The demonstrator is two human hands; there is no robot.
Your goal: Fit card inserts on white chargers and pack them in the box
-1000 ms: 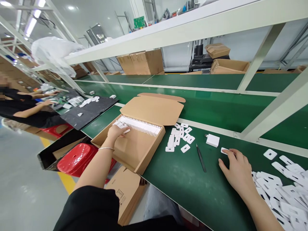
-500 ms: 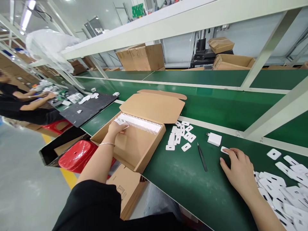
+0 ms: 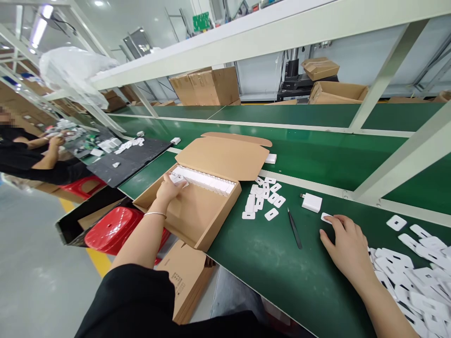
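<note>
Inside the open cardboard box [image 3: 211, 230], my left hand [image 3: 168, 188] is closed on a white adapter [image 3: 179, 179] at the left end of a row of white adapters [image 3: 211, 182]. My fingers partly cover that piece. My right hand [image 3: 347, 244] lies low over the green table, fingers apart, its index fingertip on a small white slotted plate [image 3: 326, 217]. Just left of this plate lies a single white adapter [image 3: 312, 203] with a metal plug. Black tweezers [image 3: 294, 229] and a loose group of white slotted plates [image 3: 265, 195] lie between the box and my right hand.
A big pile of white slotted plates [image 3: 416, 286] spreads at the right. Behind the box lid sits a white block [image 3: 271, 158]. White shelf posts [image 3: 405, 150] rise along the table's back. A red stool [image 3: 114, 230] and a co-worker [image 3: 31, 150] are at the left.
My left hand has shifted slightly, still at the row's left end. My right hand stays by the same plate. A white block has come into view behind the lid. The co-worker's arms have moved.
</note>
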